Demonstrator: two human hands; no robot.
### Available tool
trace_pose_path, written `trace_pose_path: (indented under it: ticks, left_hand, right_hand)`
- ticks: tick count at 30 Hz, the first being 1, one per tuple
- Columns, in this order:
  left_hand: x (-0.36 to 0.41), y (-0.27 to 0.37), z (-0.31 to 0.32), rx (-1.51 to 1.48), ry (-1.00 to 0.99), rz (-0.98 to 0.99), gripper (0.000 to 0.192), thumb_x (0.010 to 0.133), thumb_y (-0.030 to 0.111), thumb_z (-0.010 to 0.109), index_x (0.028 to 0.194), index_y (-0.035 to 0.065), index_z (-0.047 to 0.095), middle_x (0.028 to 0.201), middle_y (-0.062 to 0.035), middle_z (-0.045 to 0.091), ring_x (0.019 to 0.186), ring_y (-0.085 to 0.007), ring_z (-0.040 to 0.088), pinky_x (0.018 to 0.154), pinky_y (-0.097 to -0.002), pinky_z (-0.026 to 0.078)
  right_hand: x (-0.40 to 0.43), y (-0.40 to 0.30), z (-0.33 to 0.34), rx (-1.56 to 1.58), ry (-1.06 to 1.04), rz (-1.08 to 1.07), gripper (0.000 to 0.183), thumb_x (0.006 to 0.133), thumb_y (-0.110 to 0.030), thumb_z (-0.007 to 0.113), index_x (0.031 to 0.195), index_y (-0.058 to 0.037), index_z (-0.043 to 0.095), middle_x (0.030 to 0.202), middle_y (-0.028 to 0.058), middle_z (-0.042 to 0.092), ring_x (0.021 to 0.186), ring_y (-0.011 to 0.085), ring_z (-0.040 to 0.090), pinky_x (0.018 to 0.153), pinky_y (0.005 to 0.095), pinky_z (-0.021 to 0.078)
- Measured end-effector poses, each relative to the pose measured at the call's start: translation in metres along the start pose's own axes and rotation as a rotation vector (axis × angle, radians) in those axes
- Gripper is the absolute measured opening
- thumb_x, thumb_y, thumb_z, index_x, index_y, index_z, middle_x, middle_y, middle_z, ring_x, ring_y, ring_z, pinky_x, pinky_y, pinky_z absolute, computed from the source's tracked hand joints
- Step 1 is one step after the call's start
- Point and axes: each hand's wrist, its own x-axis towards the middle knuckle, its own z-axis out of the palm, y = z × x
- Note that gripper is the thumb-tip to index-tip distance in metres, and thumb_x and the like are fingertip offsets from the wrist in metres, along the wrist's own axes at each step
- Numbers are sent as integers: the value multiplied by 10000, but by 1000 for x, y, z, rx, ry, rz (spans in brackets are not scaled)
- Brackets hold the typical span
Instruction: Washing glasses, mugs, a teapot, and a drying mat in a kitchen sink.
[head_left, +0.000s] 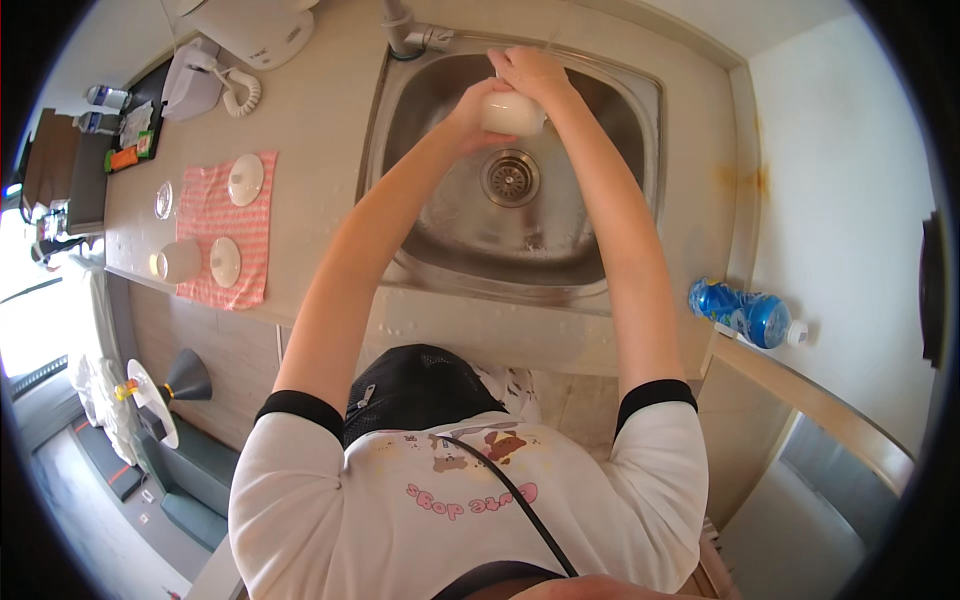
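Observation:
Over the far part of the stainless steel sink (450, 232), my left hand (474, 116) is wrapped around a white cup (513, 114), which lies tilted in the grip. My right hand (534, 73) is against the cup's far end with its fingers bent. Those fingertips are partly hidden, so I cannot tell whether they grip the cup. Below the cup sits the round drain strainer (510, 178). Behind my left hand, at the sink's back left corner, stands a metal faucet (409, 37).
Left of the sink, a pink checked cloth (217, 202) bears two white knobbed lids (245, 180) and a white cup (180, 261). Beyond are a clear glass item (163, 200), a hair dryer (193, 82) and an electric kettle (251, 30). A blue plastic bottle (750, 315) is at the right corner.

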Motion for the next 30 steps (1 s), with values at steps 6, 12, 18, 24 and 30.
trace_pose_path:
  ticks: [6,12,18,24,30]
  left_hand:
    - [21,2,3,-238,-111,-59,419,898,459,391,1131,137,524,1049,-73,593,940,-252,576,683,-380,481]
    - [32,-2,22,-341,-163,41,451,936,417,281,1186,110,498,1144,-119,555,1044,-310,526,768,-452,463]
    - [31,6,48,-417,-187,125,436,956,357,251,1209,66,453,1225,-138,502,1090,-300,514,885,-530,435]
    - [43,10,40,-275,218,325,384,952,283,415,1243,33,431,1167,-124,539,1050,-244,560,854,-388,496]
    - [15,23,3,290,183,540,377,921,325,546,1145,24,514,1028,-62,585,920,-148,594,785,-289,507]
  right_hand:
    - [-10,83,21,853,108,37,534,903,-502,412,1010,-36,649,960,111,654,913,207,593,770,332,445]
    - [-51,56,27,1336,321,54,593,905,-496,460,1220,4,507,1167,89,555,971,183,552,837,320,434]
    - [-71,32,11,1139,491,-31,693,766,-302,731,1284,0,383,1176,140,513,1074,215,516,864,359,466]
    - [-54,14,28,1752,474,63,534,753,-223,718,1165,-18,447,1122,130,535,1008,253,561,840,374,493]
    - [-38,13,28,2194,118,120,461,861,-408,536,1104,-16,527,1031,113,606,949,239,598,824,384,504]
